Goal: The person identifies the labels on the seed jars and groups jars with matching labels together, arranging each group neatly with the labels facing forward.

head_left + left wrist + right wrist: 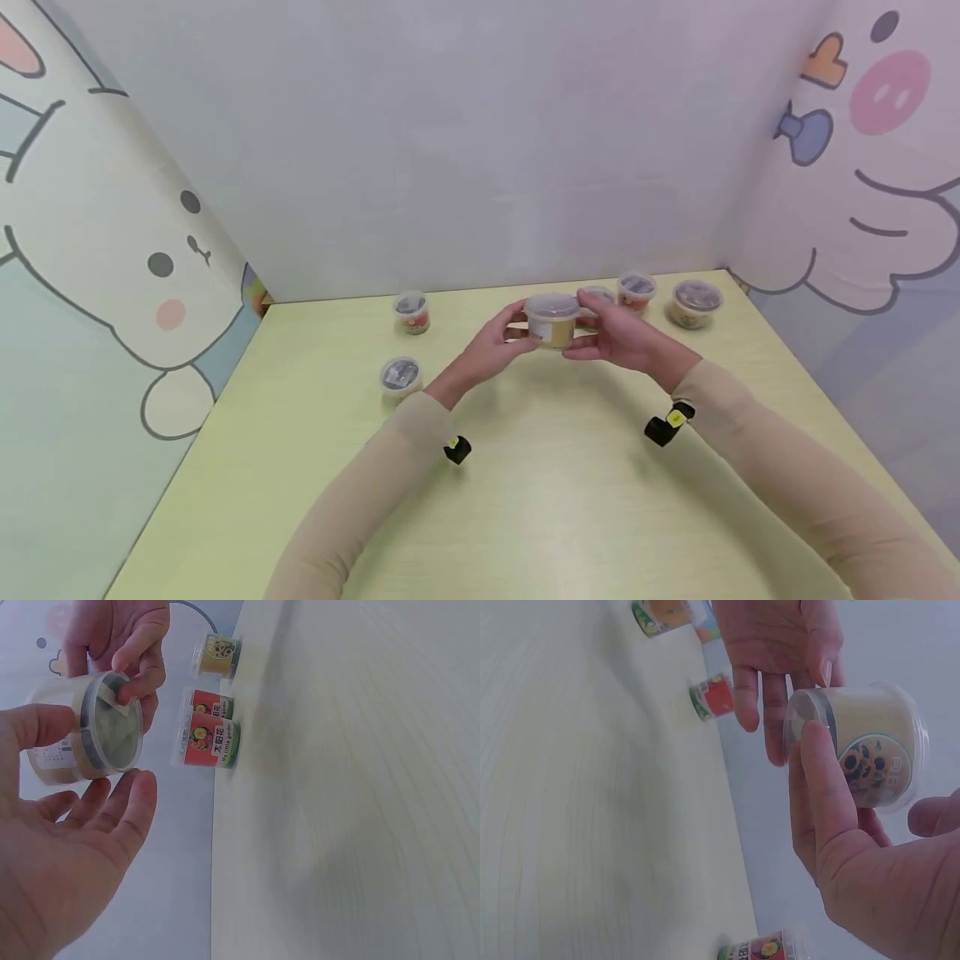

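Both hands hold a round, clear-lidded plastic tub (552, 323) above the table, between the left hand (491, 343) and the right hand (624, 333). It has a yellow band with a white label on one side. A dark round picture shows on the tub (877, 761) in the right wrist view. The left hand (75, 847) has its thumb on the tub's side and its fingers curved near the base. Fingers of the right hand (885, 877) press the base and side, with the thumb near the lid rim. The base faces the left wrist camera.
On the table (510, 500), a red-labelled cup (412, 313) and another cup (401, 377) stand at left. Behind the right hand are a partly hidden cup (600, 292), a red-labelled cup (636, 292) and a wider tub (694, 304). Cartoon-printed cloth (480, 150) surrounds the table.
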Action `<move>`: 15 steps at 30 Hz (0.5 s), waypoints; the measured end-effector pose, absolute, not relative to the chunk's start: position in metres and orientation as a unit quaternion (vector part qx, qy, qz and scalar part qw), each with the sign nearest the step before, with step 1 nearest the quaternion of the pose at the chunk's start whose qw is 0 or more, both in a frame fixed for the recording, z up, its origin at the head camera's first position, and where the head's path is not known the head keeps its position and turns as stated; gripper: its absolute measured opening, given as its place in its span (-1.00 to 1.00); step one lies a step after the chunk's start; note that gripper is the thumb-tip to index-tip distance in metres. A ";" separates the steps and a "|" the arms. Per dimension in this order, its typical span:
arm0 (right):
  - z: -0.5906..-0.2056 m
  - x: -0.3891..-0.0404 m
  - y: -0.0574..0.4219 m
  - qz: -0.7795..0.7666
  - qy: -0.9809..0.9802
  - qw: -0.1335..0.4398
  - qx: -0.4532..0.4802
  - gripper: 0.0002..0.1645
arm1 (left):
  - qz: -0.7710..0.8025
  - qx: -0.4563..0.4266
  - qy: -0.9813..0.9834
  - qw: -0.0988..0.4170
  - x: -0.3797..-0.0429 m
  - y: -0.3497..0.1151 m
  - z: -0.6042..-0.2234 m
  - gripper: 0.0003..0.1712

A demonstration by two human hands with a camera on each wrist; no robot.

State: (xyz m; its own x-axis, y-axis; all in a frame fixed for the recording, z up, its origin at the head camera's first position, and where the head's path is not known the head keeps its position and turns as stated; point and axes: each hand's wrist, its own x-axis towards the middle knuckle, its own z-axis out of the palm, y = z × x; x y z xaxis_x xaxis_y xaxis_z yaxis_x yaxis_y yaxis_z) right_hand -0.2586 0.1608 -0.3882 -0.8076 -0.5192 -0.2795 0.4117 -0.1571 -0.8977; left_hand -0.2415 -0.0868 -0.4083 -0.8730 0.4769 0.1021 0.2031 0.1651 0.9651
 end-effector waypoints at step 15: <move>-0.391 -0.259 0.149 -0.761 0.557 0.320 -0.093 -0.16 | 0.616 0.194 0.756 0.103 -0.245 -0.099 -0.403 -0.32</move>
State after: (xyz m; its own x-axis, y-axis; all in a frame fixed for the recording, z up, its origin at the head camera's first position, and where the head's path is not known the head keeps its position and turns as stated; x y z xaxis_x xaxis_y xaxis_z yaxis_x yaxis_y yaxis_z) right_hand -0.2585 0.1493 -0.3907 -0.7783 -0.5899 -0.2152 0.3836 -0.1754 -0.9067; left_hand -0.2450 -0.0989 -0.4027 -0.9032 0.4212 0.0833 0.1665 0.1649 0.9722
